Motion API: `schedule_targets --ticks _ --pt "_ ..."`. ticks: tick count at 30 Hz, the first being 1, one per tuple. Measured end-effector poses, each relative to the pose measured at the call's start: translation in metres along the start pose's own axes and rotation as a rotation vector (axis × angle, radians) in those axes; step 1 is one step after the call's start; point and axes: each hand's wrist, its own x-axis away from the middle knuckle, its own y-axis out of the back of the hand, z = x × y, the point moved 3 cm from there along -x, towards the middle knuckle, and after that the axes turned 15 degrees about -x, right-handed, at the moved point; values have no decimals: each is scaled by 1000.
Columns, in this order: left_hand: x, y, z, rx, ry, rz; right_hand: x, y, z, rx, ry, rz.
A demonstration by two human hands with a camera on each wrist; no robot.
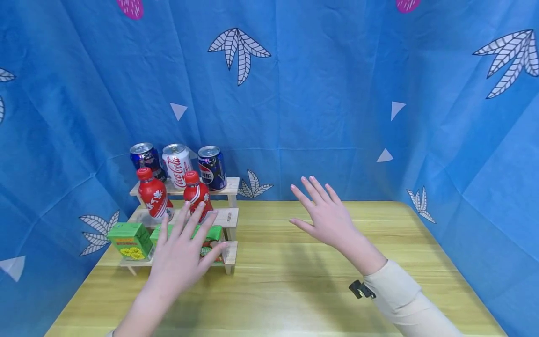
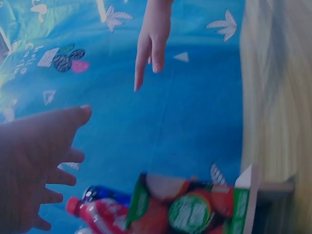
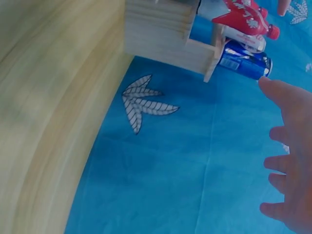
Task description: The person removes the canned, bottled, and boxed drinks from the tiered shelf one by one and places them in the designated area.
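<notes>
My left hand [image 1: 178,260] hovers with spread fingers in front of a stepped wooden rack [image 1: 230,252], overlapping its lowest step in the head view. My right hand [image 1: 330,220] is raised over the table to the right of the rack, fingers apart and holding nothing. On the top step stand a dark blue can [image 1: 145,157], a white Coca-Cola can [image 1: 177,164] and a blue Pepsi can [image 1: 212,168]. Two red bottles [image 1: 155,194] occupy the middle step. Green drink cartons [image 1: 131,241] sit on the bottom step, partly hidden by my left hand; one carton [image 2: 190,209] shows red fruit.
A light wood-grain table [image 1: 269,299] lies under both hands. Blue curtain [image 1: 316,103] with white leaf prints encloses the back and both sides. A small black clip [image 1: 361,289] is at the right sleeve's cuff.
</notes>
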Motion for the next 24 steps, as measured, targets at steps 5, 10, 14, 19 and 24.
schedule_targets --ticks 5,10,14,19,24 --pt "10 5 22 -34 57 7 -13 -1 12 -15 27 -6" --pt "24 8 46 -66 115 33 -26 -2 22 -60 47 -14" --pt "34 10 66 -78 167 49 -37 -4 30 -79 68 -30" --pt "46 8 85 -91 221 83 -50 -6 38 -81 102 -71" --pt "56 2 99 -95 246 117 -63 -5 45 -73 119 -90"
